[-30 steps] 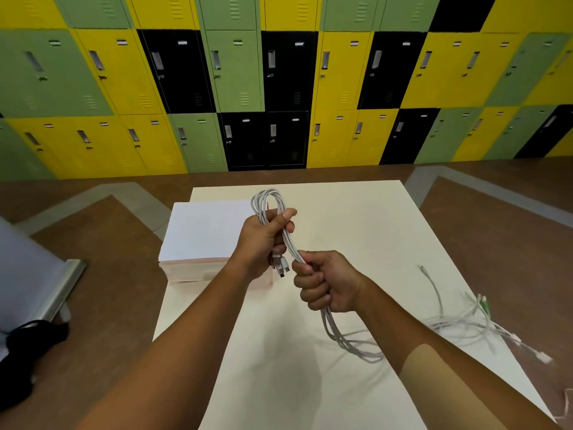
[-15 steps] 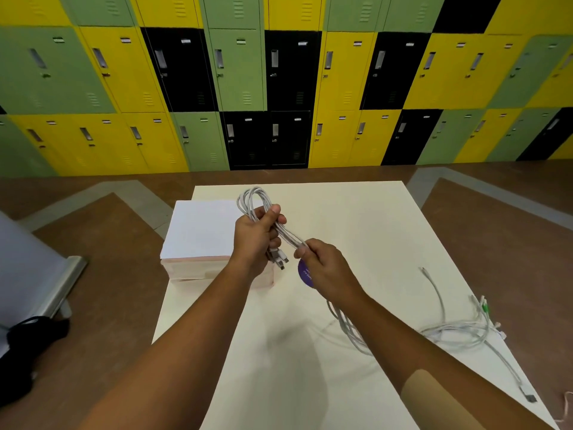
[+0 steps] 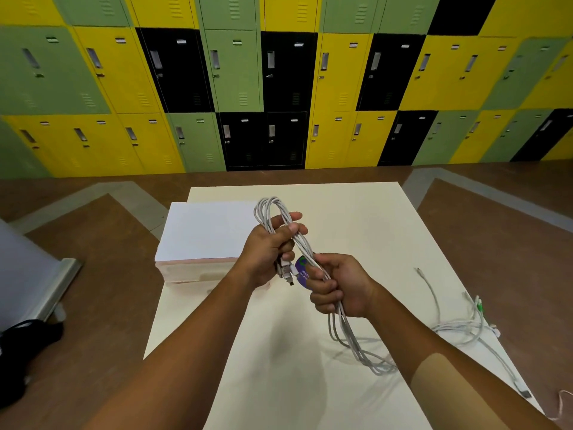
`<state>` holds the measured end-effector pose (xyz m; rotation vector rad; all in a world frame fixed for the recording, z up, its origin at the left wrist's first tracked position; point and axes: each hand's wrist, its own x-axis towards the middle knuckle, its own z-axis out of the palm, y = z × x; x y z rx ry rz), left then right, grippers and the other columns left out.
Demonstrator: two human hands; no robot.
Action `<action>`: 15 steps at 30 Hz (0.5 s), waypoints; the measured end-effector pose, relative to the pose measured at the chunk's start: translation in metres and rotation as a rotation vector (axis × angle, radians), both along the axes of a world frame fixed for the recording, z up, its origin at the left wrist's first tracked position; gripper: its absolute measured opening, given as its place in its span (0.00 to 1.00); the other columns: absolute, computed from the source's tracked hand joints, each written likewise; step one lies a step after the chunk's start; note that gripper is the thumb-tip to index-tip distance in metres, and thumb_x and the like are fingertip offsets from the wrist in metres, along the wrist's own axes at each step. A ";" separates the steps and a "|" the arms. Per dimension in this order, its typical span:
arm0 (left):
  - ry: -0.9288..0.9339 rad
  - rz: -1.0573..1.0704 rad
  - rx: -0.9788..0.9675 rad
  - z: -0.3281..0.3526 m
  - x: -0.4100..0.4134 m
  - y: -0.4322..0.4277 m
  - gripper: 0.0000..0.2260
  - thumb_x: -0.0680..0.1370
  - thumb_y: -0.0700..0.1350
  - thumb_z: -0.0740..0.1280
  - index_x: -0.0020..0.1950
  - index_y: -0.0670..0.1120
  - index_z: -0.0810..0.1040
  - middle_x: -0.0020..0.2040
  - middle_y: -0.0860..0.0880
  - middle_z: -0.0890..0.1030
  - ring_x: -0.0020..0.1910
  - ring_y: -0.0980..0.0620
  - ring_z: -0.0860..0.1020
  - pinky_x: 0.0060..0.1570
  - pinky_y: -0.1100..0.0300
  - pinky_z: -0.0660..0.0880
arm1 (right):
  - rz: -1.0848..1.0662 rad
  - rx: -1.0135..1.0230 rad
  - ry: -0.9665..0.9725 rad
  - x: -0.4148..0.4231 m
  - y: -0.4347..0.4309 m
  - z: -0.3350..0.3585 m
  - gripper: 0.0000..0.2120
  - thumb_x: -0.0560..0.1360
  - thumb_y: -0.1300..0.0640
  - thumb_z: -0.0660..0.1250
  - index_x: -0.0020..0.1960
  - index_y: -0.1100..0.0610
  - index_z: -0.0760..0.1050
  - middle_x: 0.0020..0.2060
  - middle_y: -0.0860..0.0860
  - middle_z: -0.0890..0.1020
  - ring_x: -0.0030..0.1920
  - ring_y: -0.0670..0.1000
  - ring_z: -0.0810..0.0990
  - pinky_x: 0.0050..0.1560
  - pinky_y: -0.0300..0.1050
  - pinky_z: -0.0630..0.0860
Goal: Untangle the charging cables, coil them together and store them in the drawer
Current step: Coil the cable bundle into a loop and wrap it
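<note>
A person's two bare arms reach over a cream counter (image 3: 356, 218), seen from above. The left hand (image 3: 269, 248) is raised, fingers and thumb curled round a bundle of pale grey charging cables (image 3: 304, 246). The bundle's folded loop stands up above the fist, and several plug ends (image 3: 286, 271) hang just below it. The right hand (image 3: 341, 288), lower and just beside the left, grips the same bundle in a closed fist. From there the strands drop and trail in a loop onto the counter. A round purple sticker (image 3: 301, 274) shows between the hands. More loose cables (image 3: 465, 328) lie tangled near the counter's right edge, well apart from the bundle. A white-topped box (image 3: 204, 231) sits at the counter's far left. Yellow, green and black lockers (image 3: 232, 72) fill the wall behind.
</note>
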<state>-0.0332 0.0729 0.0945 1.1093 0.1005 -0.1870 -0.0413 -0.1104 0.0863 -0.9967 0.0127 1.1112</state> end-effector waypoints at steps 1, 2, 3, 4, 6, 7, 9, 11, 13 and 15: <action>-0.009 0.030 0.041 0.000 0.000 -0.002 0.08 0.81 0.37 0.64 0.60 0.39 0.76 0.44 0.44 0.81 0.25 0.56 0.60 0.25 0.64 0.65 | -0.017 -0.063 -0.041 0.000 0.001 0.001 0.16 0.79 0.49 0.53 0.37 0.56 0.66 0.25 0.50 0.57 0.22 0.48 0.56 0.28 0.41 0.62; -0.016 0.067 0.075 0.000 0.001 -0.003 0.06 0.81 0.37 0.65 0.57 0.40 0.77 0.44 0.44 0.82 0.24 0.56 0.61 0.25 0.64 0.65 | -0.057 -0.149 -0.111 -0.001 0.003 0.003 0.17 0.80 0.48 0.54 0.38 0.57 0.68 0.26 0.52 0.60 0.23 0.49 0.57 0.29 0.42 0.64; -0.019 0.104 0.104 -0.001 0.002 -0.003 0.04 0.81 0.37 0.65 0.54 0.41 0.77 0.44 0.44 0.82 0.24 0.56 0.62 0.24 0.64 0.65 | -0.117 -0.243 -0.212 -0.002 0.006 0.004 0.18 0.81 0.47 0.55 0.40 0.58 0.71 0.27 0.53 0.64 0.23 0.50 0.59 0.30 0.43 0.65; -0.020 0.138 0.131 0.000 0.003 -0.003 0.03 0.81 0.38 0.65 0.53 0.42 0.77 0.44 0.44 0.82 0.24 0.56 0.62 0.24 0.64 0.65 | -0.184 -0.337 -0.340 -0.003 0.009 0.005 0.17 0.82 0.47 0.57 0.44 0.58 0.73 0.28 0.55 0.68 0.23 0.51 0.62 0.29 0.44 0.67; -0.007 0.191 0.180 0.001 0.005 -0.001 0.03 0.81 0.39 0.65 0.53 0.42 0.77 0.44 0.44 0.83 0.24 0.55 0.62 0.25 0.63 0.65 | -0.290 -0.535 -0.637 -0.006 0.015 0.005 0.10 0.80 0.48 0.65 0.50 0.54 0.73 0.34 0.57 0.75 0.27 0.53 0.71 0.29 0.46 0.70; 0.006 0.206 0.197 0.002 0.007 0.001 0.03 0.81 0.39 0.65 0.53 0.41 0.77 0.44 0.44 0.83 0.25 0.55 0.63 0.25 0.63 0.65 | -0.316 -0.653 -0.790 -0.007 0.016 0.003 0.08 0.78 0.48 0.68 0.52 0.51 0.72 0.38 0.56 0.77 0.32 0.53 0.76 0.31 0.47 0.73; 0.025 0.214 0.203 0.003 0.008 0.004 0.05 0.81 0.40 0.65 0.55 0.40 0.77 0.46 0.44 0.84 0.25 0.55 0.62 0.25 0.63 0.65 | -0.330 -0.822 -1.047 -0.010 0.017 -0.002 0.05 0.79 0.50 0.67 0.52 0.48 0.73 0.41 0.51 0.80 0.41 0.53 0.79 0.38 0.50 0.77; 0.031 0.201 0.179 0.006 0.007 0.005 0.05 0.81 0.39 0.65 0.56 0.40 0.76 0.48 0.43 0.85 0.25 0.55 0.61 0.25 0.63 0.65 | -0.387 -0.877 -1.175 -0.013 0.020 -0.006 0.02 0.81 0.52 0.63 0.51 0.49 0.73 0.40 0.47 0.79 0.42 0.51 0.78 0.41 0.50 0.77; 0.024 0.173 0.143 0.008 0.005 0.004 0.05 0.81 0.38 0.65 0.56 0.41 0.74 0.51 0.42 0.85 0.25 0.54 0.59 0.25 0.63 0.65 | -0.433 -0.921 -1.196 -0.013 0.023 -0.008 0.06 0.83 0.52 0.59 0.50 0.50 0.73 0.38 0.46 0.78 0.40 0.49 0.77 0.40 0.49 0.75; 0.014 0.146 0.109 0.009 0.003 0.003 0.05 0.81 0.38 0.64 0.57 0.42 0.73 0.54 0.42 0.84 0.25 0.54 0.59 0.25 0.64 0.65 | -0.425 -0.918 -1.159 -0.008 0.026 -0.010 0.10 0.84 0.52 0.57 0.49 0.51 0.75 0.38 0.44 0.78 0.40 0.49 0.77 0.41 0.48 0.74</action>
